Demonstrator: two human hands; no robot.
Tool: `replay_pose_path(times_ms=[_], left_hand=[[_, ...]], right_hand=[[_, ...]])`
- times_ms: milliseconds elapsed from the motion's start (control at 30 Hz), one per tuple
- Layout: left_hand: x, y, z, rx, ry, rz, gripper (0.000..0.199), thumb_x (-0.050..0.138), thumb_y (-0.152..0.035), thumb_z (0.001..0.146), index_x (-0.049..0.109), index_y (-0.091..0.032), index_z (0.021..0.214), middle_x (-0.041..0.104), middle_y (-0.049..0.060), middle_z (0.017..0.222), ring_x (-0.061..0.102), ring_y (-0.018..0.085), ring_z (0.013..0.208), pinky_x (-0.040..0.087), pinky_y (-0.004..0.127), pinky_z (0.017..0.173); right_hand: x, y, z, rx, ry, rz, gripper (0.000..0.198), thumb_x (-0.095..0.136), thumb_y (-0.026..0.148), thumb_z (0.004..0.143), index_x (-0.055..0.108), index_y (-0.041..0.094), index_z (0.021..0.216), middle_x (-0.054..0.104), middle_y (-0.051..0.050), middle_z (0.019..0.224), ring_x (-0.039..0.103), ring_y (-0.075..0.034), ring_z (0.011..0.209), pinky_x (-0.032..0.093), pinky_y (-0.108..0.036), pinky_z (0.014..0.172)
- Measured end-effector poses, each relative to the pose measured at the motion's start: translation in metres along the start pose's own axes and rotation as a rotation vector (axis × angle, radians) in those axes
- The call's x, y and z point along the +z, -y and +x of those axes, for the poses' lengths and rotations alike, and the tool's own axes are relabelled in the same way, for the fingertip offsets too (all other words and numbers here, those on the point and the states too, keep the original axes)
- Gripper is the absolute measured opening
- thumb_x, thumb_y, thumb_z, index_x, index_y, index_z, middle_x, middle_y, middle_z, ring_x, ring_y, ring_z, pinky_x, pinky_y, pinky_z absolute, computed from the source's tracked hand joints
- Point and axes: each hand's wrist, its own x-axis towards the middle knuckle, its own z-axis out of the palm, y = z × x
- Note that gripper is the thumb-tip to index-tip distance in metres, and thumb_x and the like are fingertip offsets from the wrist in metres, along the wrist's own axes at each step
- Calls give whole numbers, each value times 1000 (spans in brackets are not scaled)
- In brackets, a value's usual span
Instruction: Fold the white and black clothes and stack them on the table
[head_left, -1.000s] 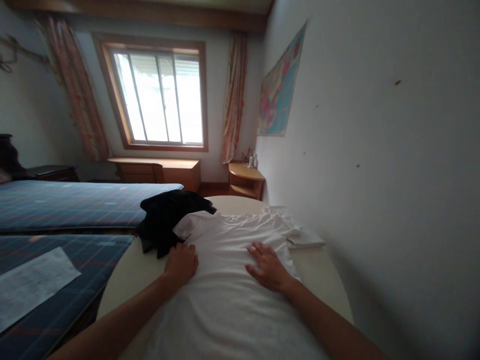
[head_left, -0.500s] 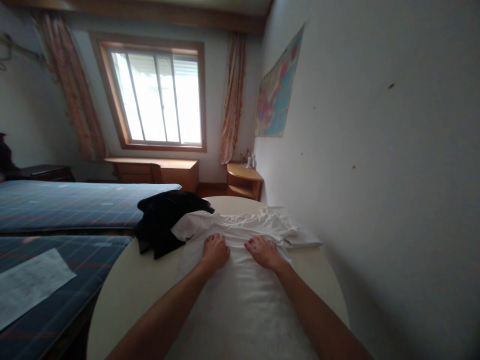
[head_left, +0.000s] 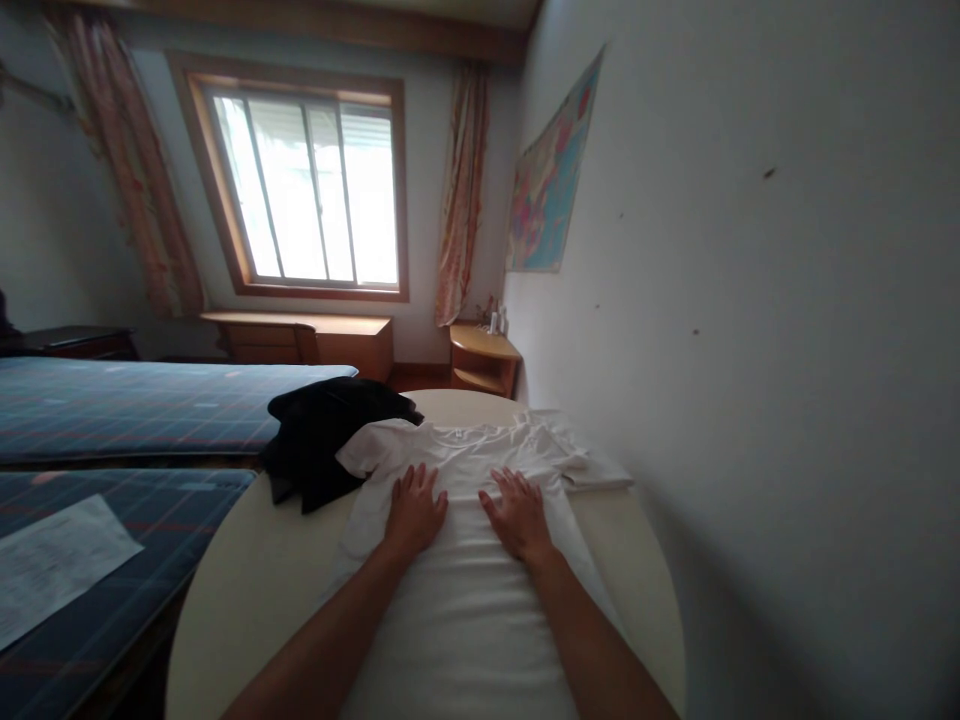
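Note:
A white T-shirt point(head_left: 461, 590) lies spread on a round cream table point(head_left: 232, 590), its collar at the far side and its lower part running toward me. Flat on the left of its chest rests my left hand point(head_left: 417, 508), fingers apart and pointing away from me. My right hand point(head_left: 517, 512) lies on the right of the chest, its fingers also spread. Neither hand grips the cloth. Small creases cross the shirt below the hands. My forearms cover parts of both side edges.
A dark garment point(head_left: 322, 440) is heaped at the table's far left, touching the shirt's left sleeve. Folded white cloth point(head_left: 600, 473) lies at the far right, by the wall point(head_left: 750, 450). Left of the table are plaid mattresses point(head_left: 172, 400) and a printed paper sheet point(head_left: 64, 565).
My fingers have straightened from a curled pose and now lie flatter on the shirt. The left hand has shifted slightly left. The collar area looks smoother.

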Motion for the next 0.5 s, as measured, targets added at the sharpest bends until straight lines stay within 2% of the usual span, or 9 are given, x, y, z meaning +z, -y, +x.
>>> replay_pose_path(times_ms=[133,300,433,500], left_hand=[[-5,-1,-18,-10,71,73,58,42,-45,95,40,-22,148,32,12,158,22,36,146,19,54,115],[-13,-2,-28,-54,170,153,59,37,-48,95,37,-27,150,25,12,160,18,42,145,16,61,112],[-17,-8,-16,-98,252,142,62,40,-47,91,36,-25,150,22,15,160,19,46,144,18,65,109],[-17,-14,-5,-96,232,133,61,44,-43,89,43,-18,144,28,19,157,24,44,142,20,61,110]], right_hand=[[0,7,-14,28,108,-60,75,29,71,91,30,28,153,22,-6,162,11,-35,148,4,-60,115],[1,15,-25,80,218,-102,81,26,76,88,23,31,155,11,-5,164,-1,-41,148,-5,-69,110],[-7,19,-17,115,313,-110,86,29,79,84,21,31,155,10,-6,164,-2,-45,147,-1,-72,108],[-16,21,-8,113,345,-122,89,37,81,80,26,32,154,17,-8,163,6,-47,146,6,-73,107]])
